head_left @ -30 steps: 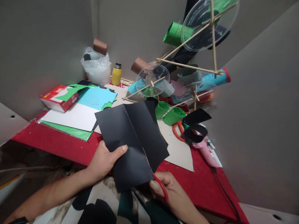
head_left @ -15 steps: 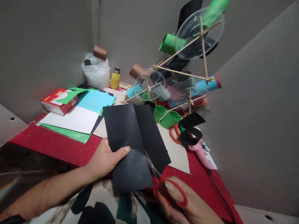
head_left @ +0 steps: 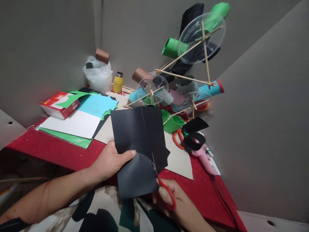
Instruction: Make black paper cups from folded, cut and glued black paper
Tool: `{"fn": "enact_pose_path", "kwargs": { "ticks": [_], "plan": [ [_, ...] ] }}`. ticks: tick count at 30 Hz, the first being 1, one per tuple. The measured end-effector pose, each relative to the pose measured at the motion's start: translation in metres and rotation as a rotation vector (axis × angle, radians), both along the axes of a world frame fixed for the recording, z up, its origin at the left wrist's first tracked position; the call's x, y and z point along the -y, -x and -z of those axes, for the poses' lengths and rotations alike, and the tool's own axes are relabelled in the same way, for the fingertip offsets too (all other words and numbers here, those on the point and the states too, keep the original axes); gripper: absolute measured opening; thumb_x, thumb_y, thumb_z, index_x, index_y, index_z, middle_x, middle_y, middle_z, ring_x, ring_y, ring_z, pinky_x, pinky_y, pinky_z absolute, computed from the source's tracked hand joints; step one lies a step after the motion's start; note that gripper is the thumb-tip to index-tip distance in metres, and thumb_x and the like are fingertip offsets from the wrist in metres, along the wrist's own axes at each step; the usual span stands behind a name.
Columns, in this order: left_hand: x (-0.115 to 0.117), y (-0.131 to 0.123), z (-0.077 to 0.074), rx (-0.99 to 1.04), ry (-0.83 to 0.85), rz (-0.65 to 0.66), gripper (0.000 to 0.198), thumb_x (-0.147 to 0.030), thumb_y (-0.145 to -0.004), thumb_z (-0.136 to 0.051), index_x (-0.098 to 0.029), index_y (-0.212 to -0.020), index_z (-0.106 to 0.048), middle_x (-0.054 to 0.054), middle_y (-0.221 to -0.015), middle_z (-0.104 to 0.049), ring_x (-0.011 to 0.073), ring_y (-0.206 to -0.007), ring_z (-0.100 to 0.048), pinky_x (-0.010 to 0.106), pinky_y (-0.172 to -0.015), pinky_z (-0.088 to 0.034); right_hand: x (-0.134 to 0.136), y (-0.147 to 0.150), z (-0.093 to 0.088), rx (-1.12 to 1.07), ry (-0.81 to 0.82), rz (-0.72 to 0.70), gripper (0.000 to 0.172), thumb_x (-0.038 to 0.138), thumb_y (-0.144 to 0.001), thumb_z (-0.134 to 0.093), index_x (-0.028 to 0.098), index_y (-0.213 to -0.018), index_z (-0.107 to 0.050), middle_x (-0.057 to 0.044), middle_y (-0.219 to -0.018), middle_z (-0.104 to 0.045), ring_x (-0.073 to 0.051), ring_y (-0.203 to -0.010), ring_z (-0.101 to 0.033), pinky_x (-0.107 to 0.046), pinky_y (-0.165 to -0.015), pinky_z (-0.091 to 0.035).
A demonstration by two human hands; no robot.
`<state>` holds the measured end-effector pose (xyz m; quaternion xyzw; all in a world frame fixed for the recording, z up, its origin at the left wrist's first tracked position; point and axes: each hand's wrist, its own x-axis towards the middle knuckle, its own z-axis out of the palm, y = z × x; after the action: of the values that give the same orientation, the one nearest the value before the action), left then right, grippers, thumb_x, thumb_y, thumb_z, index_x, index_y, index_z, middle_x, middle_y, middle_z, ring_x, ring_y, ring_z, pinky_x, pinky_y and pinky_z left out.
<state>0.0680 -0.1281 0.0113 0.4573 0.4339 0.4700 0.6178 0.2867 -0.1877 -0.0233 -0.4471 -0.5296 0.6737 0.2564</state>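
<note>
My left hand grips the left edge of a black paper sheet, thumb lying on its front. The sheet is held up over the near edge of the red table and shows a cut running up its middle. My right hand is closed around the red handles of a pair of scissors, low at the bottom centre. The blades point up into the sheet's lower part and look closed.
A stick-and-plastic-lid structure with green and brown paper rolls rises at the back right. Green, white and blue sheets and a red box lie at left. A yellow bottle, orange scissors and a pink glue gun sit on the table.
The scissors opened half a second ago, then closed again higher in the sheet. The black paper's two halves have come together and the sheet has shifted slightly right.
</note>
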Motion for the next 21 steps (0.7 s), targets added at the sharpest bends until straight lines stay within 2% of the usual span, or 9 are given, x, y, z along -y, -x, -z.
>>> {"fn": "enact_pose_path", "kwargs": {
  "ticks": [3,10,15,18,21],
  "plan": [
    [0.000,-0.002,0.001,0.052,0.026,0.008,0.029,-0.030,-0.075,-0.075,-0.016,-0.099,-0.067,0.005,-0.096,-0.073,0.0182,-0.084,-0.067,0.026,-0.072,-0.053,-0.003,-0.005,0.006,-0.059,0.034,0.005,0.063,0.078,-0.079,-0.047,0.016,-0.067,-0.054,0.008,-0.046,-0.037,-0.005,-0.036,-0.025,-0.020,-0.036,-0.015],
    [-0.003,-0.005,-0.001,0.174,0.172,0.065,0.027,-0.023,-0.069,-0.077,-0.015,-0.092,-0.064,0.001,-0.079,-0.070,0.0139,-0.068,-0.064,0.025,-0.066,-0.052,-0.014,-0.011,0.003,-0.069,-0.020,-0.067,0.057,0.071,-0.076,-0.060,0.015,-0.067,-0.056,0.007,-0.048,-0.037,-0.005,-0.039,-0.026,-0.021,-0.039,-0.016],
    [-0.002,-0.006,-0.003,0.134,0.141,0.044,0.029,-0.025,-0.069,-0.077,-0.014,-0.093,-0.064,0.002,-0.082,-0.070,0.0152,-0.071,-0.064,0.026,-0.066,-0.052,-0.016,-0.006,0.004,-0.058,-0.091,-0.035,0.052,0.065,-0.078,-0.063,0.017,-0.064,-0.049,0.006,-0.058,-0.034,-0.008,-0.052,-0.023,-0.023,-0.047,-0.019],
    [-0.001,-0.006,-0.004,0.078,0.094,0.029,0.028,-0.028,-0.072,-0.075,-0.014,-0.094,-0.065,0.004,-0.087,-0.072,0.0178,-0.077,-0.066,0.027,-0.067,-0.053,-0.014,-0.002,0.005,-0.049,-0.125,-0.007,0.045,0.054,-0.082,-0.066,0.017,-0.064,-0.048,0.005,-0.062,-0.033,-0.010,-0.057,-0.023,-0.024,-0.051,-0.020],
    [0.002,-0.005,-0.004,0.037,0.044,0.018,0.028,-0.030,-0.075,-0.073,-0.014,-0.097,-0.065,0.005,-0.090,-0.073,0.0207,-0.084,-0.067,0.028,-0.069,-0.053,-0.013,-0.001,0.007,-0.048,-0.147,0.010,0.044,0.053,-0.082,-0.064,0.017,-0.062,-0.049,0.005,-0.062,-0.032,-0.011,-0.059,-0.024,-0.025,-0.053,-0.021]
  ]
}}
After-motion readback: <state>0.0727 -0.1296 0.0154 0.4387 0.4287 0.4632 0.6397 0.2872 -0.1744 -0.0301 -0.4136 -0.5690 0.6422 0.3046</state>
